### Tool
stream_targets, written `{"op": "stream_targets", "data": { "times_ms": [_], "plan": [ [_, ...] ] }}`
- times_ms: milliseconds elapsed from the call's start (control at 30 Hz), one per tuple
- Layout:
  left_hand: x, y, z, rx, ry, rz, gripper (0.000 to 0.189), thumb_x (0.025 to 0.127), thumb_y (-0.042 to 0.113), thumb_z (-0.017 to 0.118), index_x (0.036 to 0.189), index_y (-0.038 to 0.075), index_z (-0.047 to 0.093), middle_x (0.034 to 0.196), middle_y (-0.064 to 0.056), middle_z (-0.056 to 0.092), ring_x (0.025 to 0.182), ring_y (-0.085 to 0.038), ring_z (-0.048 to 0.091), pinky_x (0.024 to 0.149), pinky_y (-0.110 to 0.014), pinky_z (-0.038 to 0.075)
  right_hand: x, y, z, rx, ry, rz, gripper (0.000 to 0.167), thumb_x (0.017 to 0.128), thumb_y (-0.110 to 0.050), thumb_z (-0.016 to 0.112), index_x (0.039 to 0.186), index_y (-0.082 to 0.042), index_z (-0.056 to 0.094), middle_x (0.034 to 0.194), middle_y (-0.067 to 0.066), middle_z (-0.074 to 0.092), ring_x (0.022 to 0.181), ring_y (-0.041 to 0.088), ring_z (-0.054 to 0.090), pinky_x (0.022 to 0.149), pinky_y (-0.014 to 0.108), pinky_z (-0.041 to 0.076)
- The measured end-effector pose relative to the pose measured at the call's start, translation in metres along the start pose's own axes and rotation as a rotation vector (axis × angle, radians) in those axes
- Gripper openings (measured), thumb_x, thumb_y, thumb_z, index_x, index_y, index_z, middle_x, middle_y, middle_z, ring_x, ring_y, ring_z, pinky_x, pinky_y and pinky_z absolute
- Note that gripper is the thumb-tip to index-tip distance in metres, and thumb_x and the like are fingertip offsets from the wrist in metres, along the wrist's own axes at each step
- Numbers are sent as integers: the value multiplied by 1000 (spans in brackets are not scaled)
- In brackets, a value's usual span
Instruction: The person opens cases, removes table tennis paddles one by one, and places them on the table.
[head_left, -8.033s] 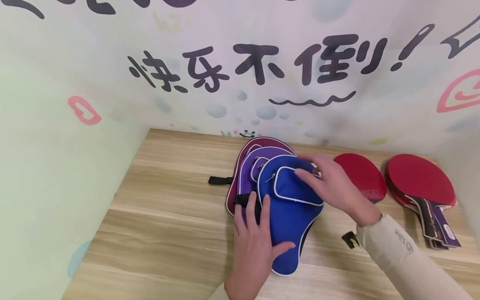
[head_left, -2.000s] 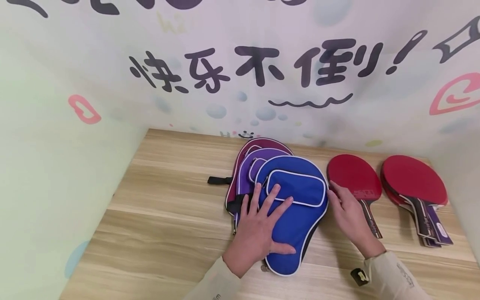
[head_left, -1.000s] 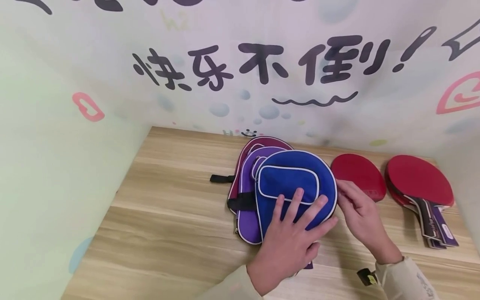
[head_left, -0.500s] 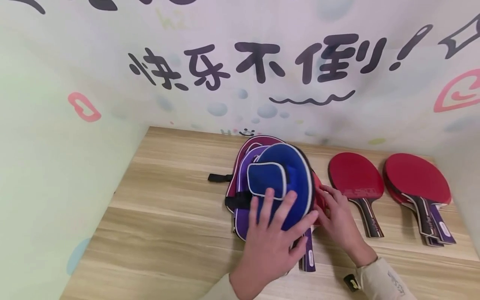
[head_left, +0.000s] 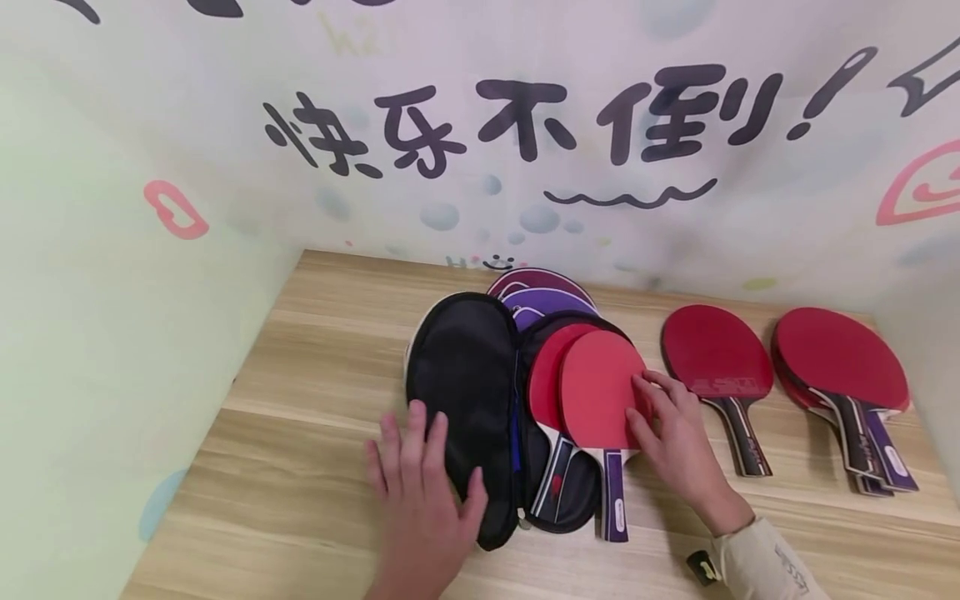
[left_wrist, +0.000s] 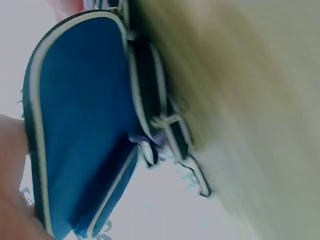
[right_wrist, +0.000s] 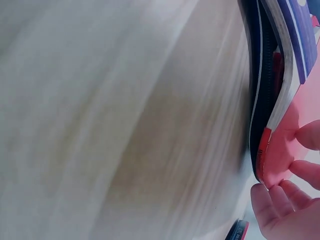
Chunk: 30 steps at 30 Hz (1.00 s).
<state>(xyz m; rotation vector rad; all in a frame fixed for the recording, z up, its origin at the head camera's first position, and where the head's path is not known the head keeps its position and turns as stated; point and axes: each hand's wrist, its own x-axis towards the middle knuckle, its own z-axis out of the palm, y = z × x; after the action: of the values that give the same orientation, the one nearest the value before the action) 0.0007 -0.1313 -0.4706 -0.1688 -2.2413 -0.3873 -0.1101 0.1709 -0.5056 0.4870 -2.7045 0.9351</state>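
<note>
The blue paddle case lies unfolded in the head view, its black-lined cover turned over to the left. In the left wrist view the cover's blue outer side shows, standing tilted. Two red table tennis paddles lie overlapped in the case's right half: a rear paddle and a front paddle with a purple handle. My left hand has its fingers spread at the cover's lower left. My right hand touches the front paddle's right edge; its fingertips rest on the red rubber.
Under the blue case a purple case and a maroon case stick out at the back. To the right lie a single red paddle and a stack of paddles on the wooden table. A printed wall stands behind.
The blue case was closed over the others with my left hand on its cover. The cover has since lifted and swung left with that hand, uncovering two paddles. My right hand stays at the right edge.
</note>
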Motion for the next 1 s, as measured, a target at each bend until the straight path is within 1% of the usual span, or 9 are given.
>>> {"op": "stream_targets", "data": {
  "times_ms": [100,267,333,433,500,633,733,867,1000],
  "plan": [
    [-9,-13,-5,67,-140,-42,61,97,33,51,147,-2,49,161,-23,38,156,-45,20,129,-57,2,-1,0,-1,-4,5,5,54,84,1,77,135,5,61,140,26,53,117,39,47,87,36,33],
    [-13,-33,0,176,-406,-74,83,86,40,71,157,11,39,170,-15,25,155,-45,21,119,-69,18,-2,1,0,-1,32,-5,53,83,3,77,134,7,61,139,27,54,116,41,48,87,37,33],
    [-11,-39,6,177,-517,-86,87,88,51,72,159,17,36,171,-12,21,158,-42,18,117,-70,22,-2,1,2,0,43,-11,53,83,4,77,133,8,62,139,28,54,115,42,48,87,38,33],
    [-8,-46,12,135,-657,-127,86,91,63,64,161,26,32,173,-7,17,160,-40,11,121,-70,18,-2,1,6,0,54,-21,52,82,5,76,132,9,62,138,29,54,112,42,49,87,38,33],
    [-7,-49,14,103,-721,-159,84,92,67,59,162,31,28,174,-5,14,161,-39,6,123,-69,14,-2,0,9,0,60,-29,52,82,5,76,132,9,62,137,29,54,111,42,50,86,38,33],
    [-7,-51,13,88,-763,-197,84,93,69,55,163,33,25,174,-3,10,161,-38,2,124,-69,10,-2,-3,10,-1,64,5,57,84,3,76,138,6,58,139,28,54,117,42,49,92,39,36],
    [-6,-49,13,86,-766,-200,83,94,69,55,163,34,24,174,-3,10,161,-38,3,124,-69,9,-6,-8,4,-9,80,51,61,86,-1,76,142,5,54,140,26,53,122,40,51,97,26,39],
    [-6,-48,14,84,-766,-203,82,94,68,55,163,33,26,174,-4,11,161,-39,5,124,-69,10,-20,-22,-7,-13,111,92,60,87,-3,77,142,6,53,134,25,55,115,33,55,89,9,39],
    [-7,-48,14,85,-770,-210,82,94,68,54,163,32,26,174,-4,10,161,-39,4,124,-69,10,-47,-43,-10,1,85,176,58,91,-8,74,142,6,52,119,21,58,105,25,55,82,17,44]
  ]
}}
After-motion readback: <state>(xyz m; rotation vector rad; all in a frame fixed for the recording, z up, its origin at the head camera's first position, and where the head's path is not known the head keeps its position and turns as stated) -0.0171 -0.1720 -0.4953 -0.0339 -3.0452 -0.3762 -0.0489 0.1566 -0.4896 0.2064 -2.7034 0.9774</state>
